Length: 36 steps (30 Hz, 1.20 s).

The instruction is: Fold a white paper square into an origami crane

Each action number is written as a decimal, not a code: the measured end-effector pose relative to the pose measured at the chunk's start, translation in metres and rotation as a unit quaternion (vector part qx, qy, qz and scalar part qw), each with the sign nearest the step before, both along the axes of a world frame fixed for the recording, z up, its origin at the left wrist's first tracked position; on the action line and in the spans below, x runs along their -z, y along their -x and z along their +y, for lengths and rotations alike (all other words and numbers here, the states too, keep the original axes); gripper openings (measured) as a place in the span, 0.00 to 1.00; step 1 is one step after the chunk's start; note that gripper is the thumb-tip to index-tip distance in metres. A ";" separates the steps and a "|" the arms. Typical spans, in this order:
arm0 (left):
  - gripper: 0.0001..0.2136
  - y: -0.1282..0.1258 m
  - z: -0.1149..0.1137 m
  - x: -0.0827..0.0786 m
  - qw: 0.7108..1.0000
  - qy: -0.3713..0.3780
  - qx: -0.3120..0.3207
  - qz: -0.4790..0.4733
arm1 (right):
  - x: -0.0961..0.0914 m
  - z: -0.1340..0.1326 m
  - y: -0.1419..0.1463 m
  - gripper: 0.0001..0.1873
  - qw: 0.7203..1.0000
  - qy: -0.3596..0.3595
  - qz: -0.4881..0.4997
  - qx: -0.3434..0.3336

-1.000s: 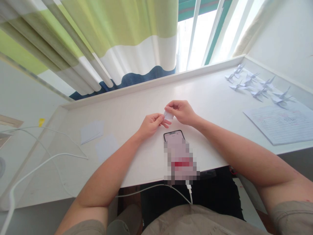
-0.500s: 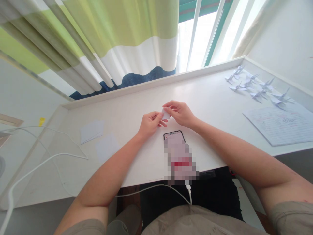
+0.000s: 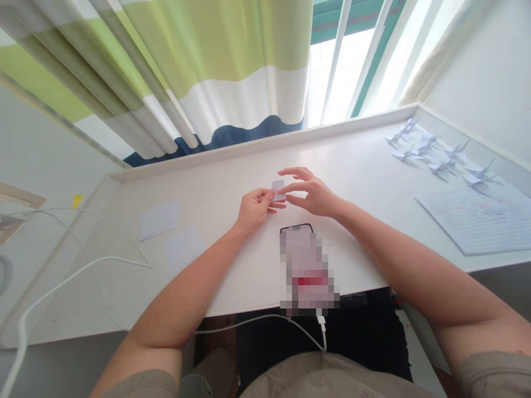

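Observation:
A small folded piece of white paper (image 3: 278, 188) is held just above the desk, near its middle. My left hand (image 3: 255, 207) pinches it by the left edge between thumb and fingers. At the paper's right side is my right hand (image 3: 309, 191), its fingers spread apart. One of its fingertips seems to touch the paper's face, but it does not grip it. A phone (image 3: 309, 243) with a blurred-out screen lies just below the hands, at the desk's front edge.
Several folded paper cranes (image 3: 446, 160) stand at the back right, behind a written-on sheet stack (image 3: 485, 218). White paper squares (image 3: 157, 221) lie to the left. A white cable (image 3: 83, 271) crosses the left side. A curtain (image 3: 232, 61) hangs behind the desk (image 3: 232, 276).
My right hand has let go of the folded paper and spread its fingers. The left hand keeps its pinch. The whole view has shifted slightly.

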<state>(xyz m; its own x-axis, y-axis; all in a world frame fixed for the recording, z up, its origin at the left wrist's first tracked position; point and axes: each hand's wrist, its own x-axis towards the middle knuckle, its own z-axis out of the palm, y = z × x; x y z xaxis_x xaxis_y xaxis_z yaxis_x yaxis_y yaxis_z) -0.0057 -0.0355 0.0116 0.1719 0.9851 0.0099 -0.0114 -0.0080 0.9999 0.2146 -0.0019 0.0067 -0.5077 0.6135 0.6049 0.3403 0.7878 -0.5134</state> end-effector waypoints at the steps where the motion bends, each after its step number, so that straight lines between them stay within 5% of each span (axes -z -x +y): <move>1: 0.27 0.000 0.000 0.000 1.000 -0.002 -0.001 -0.001 | 0.000 0.000 -0.001 0.12 1.000 -0.001 0.000 -0.005; 14: 0.24 0.000 -0.001 -0.001 1.000 -0.001 0.007 -0.008 | -0.003 -0.002 0.005 0.08 1.000 -0.011 -0.012 0.007; 20: 0.26 -0.001 0.000 0.000 0.999 0.004 0.031 -0.009 | -0.003 -0.003 0.011 0.04 0.995 0.066 0.049 0.051; 26: 0.29 -0.001 0.002 0.002 0.998 -0.001 0.059 -0.002 | -0.007 -0.010 0.020 0.12 0.964 0.216 0.145 0.059; 36: 0.27 -0.002 -0.003 -0.002 0.996 -0.020 0.083 0.021 | -0.015 -0.013 0.021 0.20 0.939 0.279 0.197 0.044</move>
<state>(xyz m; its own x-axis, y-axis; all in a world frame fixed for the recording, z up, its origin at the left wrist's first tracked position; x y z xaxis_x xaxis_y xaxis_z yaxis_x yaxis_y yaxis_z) -0.0034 -0.0384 0.0134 0.3337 0.9419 0.0379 0.0256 -0.0492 0.9985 0.1938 -0.0146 0.0220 -0.2448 0.9198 0.3068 0.0877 0.3362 -0.9377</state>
